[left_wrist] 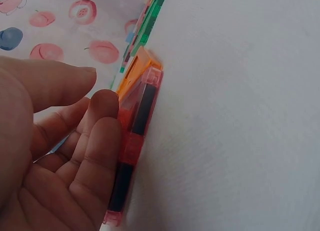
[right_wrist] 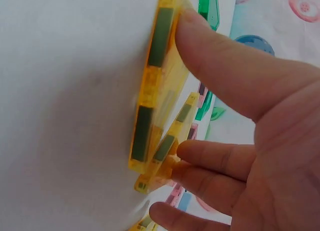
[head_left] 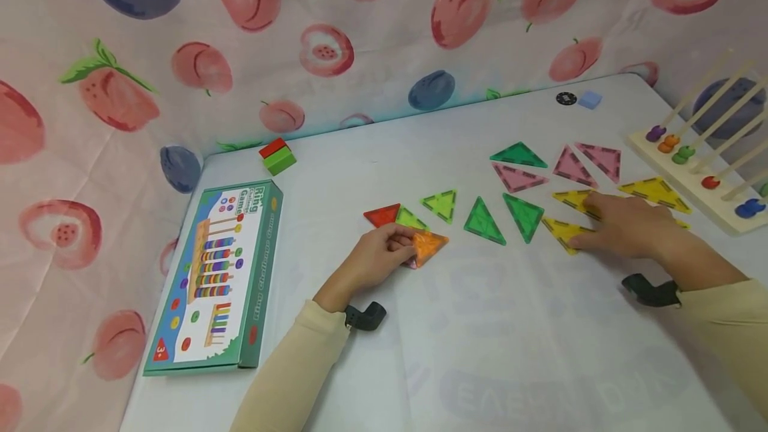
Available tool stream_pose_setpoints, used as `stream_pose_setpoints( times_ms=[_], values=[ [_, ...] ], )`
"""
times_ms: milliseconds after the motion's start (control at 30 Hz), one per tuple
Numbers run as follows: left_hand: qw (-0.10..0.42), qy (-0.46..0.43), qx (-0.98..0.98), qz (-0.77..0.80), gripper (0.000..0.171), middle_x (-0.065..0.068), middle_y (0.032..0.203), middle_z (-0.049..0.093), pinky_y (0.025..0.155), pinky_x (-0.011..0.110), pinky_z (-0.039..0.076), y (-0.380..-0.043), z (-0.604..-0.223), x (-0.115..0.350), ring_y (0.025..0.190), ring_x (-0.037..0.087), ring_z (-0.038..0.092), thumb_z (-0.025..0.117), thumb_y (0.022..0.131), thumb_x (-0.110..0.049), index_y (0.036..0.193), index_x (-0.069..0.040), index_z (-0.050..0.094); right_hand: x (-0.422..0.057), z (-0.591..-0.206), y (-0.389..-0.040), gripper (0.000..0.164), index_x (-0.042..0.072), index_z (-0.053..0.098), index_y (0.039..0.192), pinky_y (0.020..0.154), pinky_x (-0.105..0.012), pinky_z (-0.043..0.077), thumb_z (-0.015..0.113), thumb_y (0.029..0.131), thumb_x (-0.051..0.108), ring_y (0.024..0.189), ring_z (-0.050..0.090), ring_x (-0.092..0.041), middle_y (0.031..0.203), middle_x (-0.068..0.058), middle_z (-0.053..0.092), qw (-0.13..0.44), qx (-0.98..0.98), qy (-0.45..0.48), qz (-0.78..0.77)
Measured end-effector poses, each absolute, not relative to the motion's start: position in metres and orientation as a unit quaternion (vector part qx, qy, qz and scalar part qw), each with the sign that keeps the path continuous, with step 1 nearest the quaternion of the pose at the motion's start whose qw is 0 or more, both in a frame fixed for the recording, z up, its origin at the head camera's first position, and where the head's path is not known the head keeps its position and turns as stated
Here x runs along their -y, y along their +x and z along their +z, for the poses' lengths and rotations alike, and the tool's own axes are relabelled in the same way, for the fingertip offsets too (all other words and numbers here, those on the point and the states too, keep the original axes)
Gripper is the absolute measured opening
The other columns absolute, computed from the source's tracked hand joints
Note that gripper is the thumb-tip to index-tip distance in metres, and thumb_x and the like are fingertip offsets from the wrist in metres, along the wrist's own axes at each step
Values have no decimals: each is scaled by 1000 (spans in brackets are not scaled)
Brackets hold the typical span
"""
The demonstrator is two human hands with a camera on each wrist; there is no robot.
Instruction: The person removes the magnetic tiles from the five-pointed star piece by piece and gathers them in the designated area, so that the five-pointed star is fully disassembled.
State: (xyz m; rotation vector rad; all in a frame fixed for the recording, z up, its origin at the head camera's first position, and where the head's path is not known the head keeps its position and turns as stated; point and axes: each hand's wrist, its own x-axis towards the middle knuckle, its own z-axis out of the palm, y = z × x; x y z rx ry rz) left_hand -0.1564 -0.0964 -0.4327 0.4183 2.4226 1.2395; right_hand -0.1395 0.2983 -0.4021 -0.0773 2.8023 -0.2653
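Note:
My left hand rests with loosely bent fingers against an orange triangular magnetic tile. In the left wrist view, its fingertips touch a pinkish-red tile lying flat, with the thumb held apart. A red triangle tile and a light green one lie just beyond. My right hand spreads over several yellow triangle tiles. Its thumb touches the nearer yellow tile, and its fingers reach another yellow tile. A further yellow tile lies behind that hand.
Between and beyond the hands lie dark green tiles, pink tiles and a light green tile. A ring game box lies left, with small blocks behind it. A wooden peg board stands at right.

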Motion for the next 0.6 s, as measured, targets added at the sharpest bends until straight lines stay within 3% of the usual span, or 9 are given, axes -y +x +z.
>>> stream_pose_setpoints(
  times_ms=[300,433,533,600],
  values=[
    [201,150,-859,446,26,-6,89,60,69,26,45,-156,-433,97,77,9,56,61,85,-30,106,-16,57,-303,-397,-140,87,-4,36,131,81,-64,29,56,76,60,110,31,-50,126,-32,37,150,-975,-28,-160],
    [194,145,-855,459,24,-6,90,60,68,27,46,-156,-431,99,79,9,57,59,86,-30,106,-19,58,-299,-386,-141,71,2,39,131,69,-52,44,54,82,52,102,39,-47,124,-32,39,114,-977,-15,-181],
    [179,137,-852,474,22,-5,92,59,66,28,47,-155,-429,103,79,10,57,58,87,-29,106,-19,58,-294,-375,-143,60,4,44,127,58,-44,46,52,86,48,94,45,-43,119,-30,43,62,-978,-17,-199],
    [165,135,-849,483,22,-4,92,59,65,29,47,-155,-427,108,78,11,58,57,87,-28,106,-17,58,-289,-367,-145,57,5,46,125,58,-45,46,50,87,47,92,46,-41,116,-29,46,32,-976,-25,-212]
  ],
)
